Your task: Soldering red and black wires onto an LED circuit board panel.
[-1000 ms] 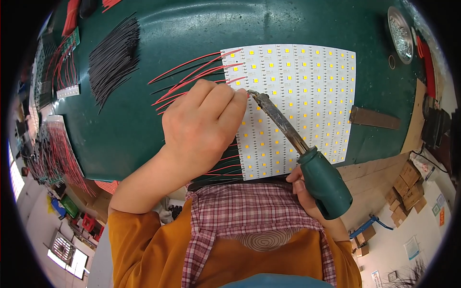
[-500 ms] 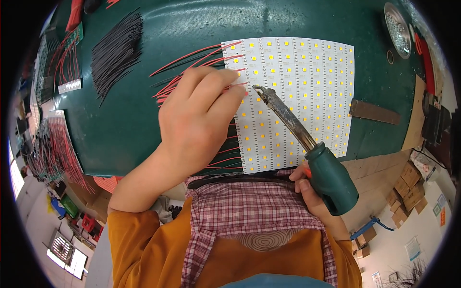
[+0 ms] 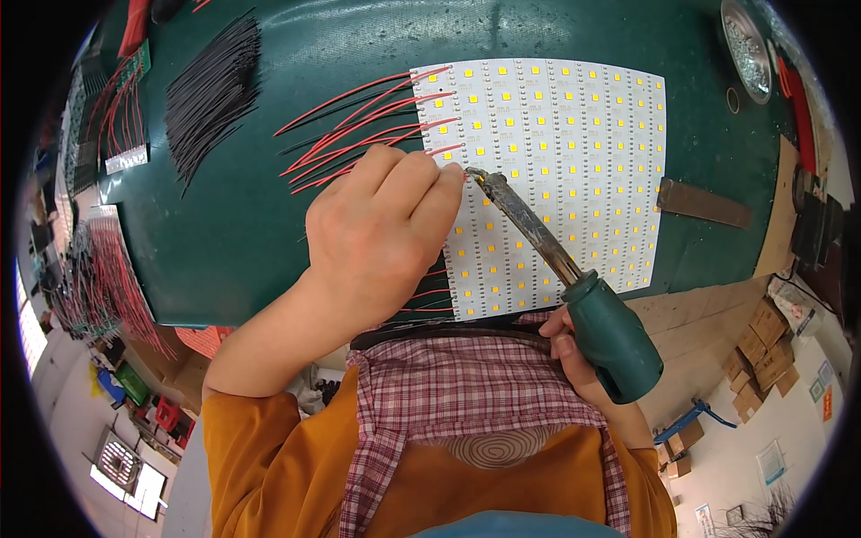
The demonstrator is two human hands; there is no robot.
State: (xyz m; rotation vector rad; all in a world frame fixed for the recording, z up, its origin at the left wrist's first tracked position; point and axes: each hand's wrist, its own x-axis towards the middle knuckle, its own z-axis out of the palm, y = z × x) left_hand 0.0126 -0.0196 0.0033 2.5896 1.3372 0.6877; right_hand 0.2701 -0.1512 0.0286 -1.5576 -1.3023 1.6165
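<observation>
A white LED board [image 3: 583,166] with rows of yellow squares lies on the green bench. Red and black wires [image 3: 354,125] stick out from its left edge, their ends on the solder pads. My left hand [image 3: 377,229] is closed in a pinch at that edge, on a red wire mostly hidden by the fingers. My right hand [image 3: 574,350] grips a soldering iron [image 3: 614,336] by its green handle, which partly hides the fingers. The iron's dark, crusted tip points up and left, right beside my left fingertips over the board.
A pile of loose black wires [image 3: 213,99] lies at the upper left. Wired boards [image 3: 112,269] sit along the bench's left side. A brown flat bar [image 3: 704,204] lies by the board's right edge. At the far right stands a metal bowl [image 3: 746,54] of small shiny bits.
My left hand has moved slightly down along the board's edge, uncovering more attached red wires above it. The iron's tip has shifted down and left, closer to my left fingertips.
</observation>
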